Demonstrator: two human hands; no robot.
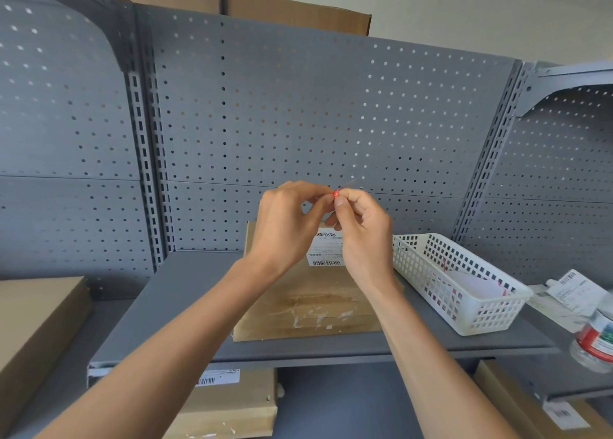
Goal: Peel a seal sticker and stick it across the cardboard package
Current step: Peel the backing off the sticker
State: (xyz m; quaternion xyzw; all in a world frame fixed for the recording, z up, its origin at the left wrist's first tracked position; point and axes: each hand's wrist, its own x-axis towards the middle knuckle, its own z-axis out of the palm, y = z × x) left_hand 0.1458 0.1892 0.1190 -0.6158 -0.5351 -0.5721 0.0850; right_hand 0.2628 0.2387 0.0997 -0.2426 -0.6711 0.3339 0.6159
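Item: sticker [336, 193], red, being pinched between fingertips of left hand [285, 221] and right hand [363, 236], raised above package [308, 302] lying on shelf [185, 292]. Peeling advice: separating backing slowly, keeping adhesive off fingers.

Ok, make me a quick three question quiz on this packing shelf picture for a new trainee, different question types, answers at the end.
1. True or false: the seal sticker is already stuck across the cardboard package.
2. Multiple choice: the white basket sits where, relative to the package? A) to its left B) to its right C) on top of it
3. Short answer: what white item is on the package's top face?

Key
1. False. The left hand and right hand pinch it together in the air above the package.
2. B
3. A printed label with barcodes.
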